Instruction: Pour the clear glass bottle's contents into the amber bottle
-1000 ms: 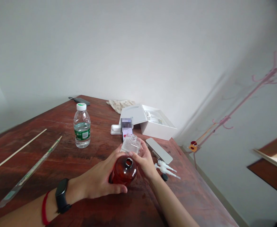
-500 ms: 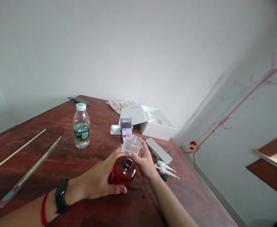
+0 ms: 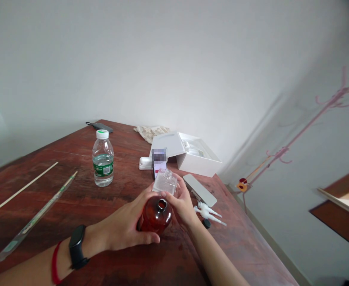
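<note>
My left hand (image 3: 126, 226) is wrapped round a round amber glass bottle (image 3: 156, 216) that stands on the wooden table (image 3: 82, 198); its mouth is open and faces up. My right hand (image 3: 182, 202) grips a small clear square glass bottle (image 3: 165, 182) just above and behind the amber one, with its neck upward. A black watch and a red band are on my left wrist.
A water bottle (image 3: 103, 159) stands to the left. Two long sticks (image 3: 37, 214) lie at far left. An open white box (image 3: 189, 155), a phone (image 3: 159, 165), a grey flat case (image 3: 200, 190), white droppers (image 3: 208, 212), a cloth (image 3: 150, 132) are behind and right.
</note>
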A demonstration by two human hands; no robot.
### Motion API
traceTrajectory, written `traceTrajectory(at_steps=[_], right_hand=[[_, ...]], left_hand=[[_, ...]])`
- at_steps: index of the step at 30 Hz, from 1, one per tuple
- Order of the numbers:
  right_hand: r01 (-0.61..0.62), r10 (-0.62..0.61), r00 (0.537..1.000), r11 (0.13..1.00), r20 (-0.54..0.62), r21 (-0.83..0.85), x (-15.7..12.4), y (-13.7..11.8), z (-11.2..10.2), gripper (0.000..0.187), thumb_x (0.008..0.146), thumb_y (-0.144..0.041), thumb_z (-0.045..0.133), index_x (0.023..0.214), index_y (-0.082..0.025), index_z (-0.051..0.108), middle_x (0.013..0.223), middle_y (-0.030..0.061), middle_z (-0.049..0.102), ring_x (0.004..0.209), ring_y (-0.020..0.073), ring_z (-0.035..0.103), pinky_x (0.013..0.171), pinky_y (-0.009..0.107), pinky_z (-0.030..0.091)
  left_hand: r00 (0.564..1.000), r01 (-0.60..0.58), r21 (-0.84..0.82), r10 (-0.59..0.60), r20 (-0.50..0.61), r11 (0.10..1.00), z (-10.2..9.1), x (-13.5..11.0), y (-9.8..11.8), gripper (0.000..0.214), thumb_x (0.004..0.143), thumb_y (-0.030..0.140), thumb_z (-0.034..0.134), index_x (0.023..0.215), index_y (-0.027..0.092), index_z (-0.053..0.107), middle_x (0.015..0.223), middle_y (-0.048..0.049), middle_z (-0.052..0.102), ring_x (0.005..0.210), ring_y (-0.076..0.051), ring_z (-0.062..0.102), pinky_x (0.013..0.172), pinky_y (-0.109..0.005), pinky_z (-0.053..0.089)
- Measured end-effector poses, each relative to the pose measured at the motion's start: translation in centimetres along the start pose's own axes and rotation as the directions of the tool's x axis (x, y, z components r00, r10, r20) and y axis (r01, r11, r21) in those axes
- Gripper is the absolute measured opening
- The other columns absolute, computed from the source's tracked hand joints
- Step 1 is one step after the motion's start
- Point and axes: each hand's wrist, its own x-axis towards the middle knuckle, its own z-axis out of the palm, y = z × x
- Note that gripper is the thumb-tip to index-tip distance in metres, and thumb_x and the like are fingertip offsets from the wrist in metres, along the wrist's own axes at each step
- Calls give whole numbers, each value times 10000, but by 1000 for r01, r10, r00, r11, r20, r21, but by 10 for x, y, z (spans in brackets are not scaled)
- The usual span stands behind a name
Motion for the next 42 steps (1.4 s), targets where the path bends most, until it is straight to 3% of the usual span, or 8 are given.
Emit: traceTrajectory(at_steps=[12,19,28,35,38,42], right_hand=[[-3,3,1000,1000,7,4,0,-1,1,713,680,-263,964,1288,-286,592,1261,70,757,1111,263,739,1005,418,580],[-6,6,1000,1000,-5,-12,0,-1,0,729,672,-273,969,1295,-278,592,1262,79,758,1130,286,738,1036,455,571],[17,-17,1000,1000,-10,-27,-3,-1,0,719,697,-280,960,1316,-282,592,1284,81,752,1165,293,731,1048,459,571],[1,-2,998,1000,-56,-13,-1,-3,1,721,681,-294,965,1297,-272,591,1277,90,753,1152,308,734,1035,479,578],[14,-14,997,1000,-73,-5,-1,-4,0,718,680,-287,967,1295,-277,598,1293,91,747,1160,308,728,1034,487,579],[47,-46,995,999,-86,4,0,-5,-1,702,706,-282,953,1312,-287,597,1301,82,748,1150,296,735,1062,493,561]], left_hand=[[1000,11,1,-11,-9,1000,1,-1,0,927,896,711,721,1616,302,303,1712,-141,315,1545,-402,378,1250,-548,384],[1000,1,6,-1,-18,1000,2,-1,1,923,897,717,716,1616,295,320,1722,-137,316,1540,-395,395,1245,-534,399],[992,114,245,-98,-76,963,-7,-4,3,940,763,674,859,1536,326,453,1710,-104,369,1451,-429,522,1192,-543,466],[988,89,279,-50,-144,956,-11,-4,4,999,732,802,806,1517,283,472,1685,-155,400,1481,-439,480,1210,-570,436],[941,-19,264,107,-321,964,-16,-5,12,759,904,782,640,1435,249,537,1586,-168,518,1424,-400,540,1177,-549,468],[781,-233,328,377,-498,916,-20,-8,45,267,1081,448,533,1249,276,650,1251,-89,727,1147,-288,695,1019,-466,574]])
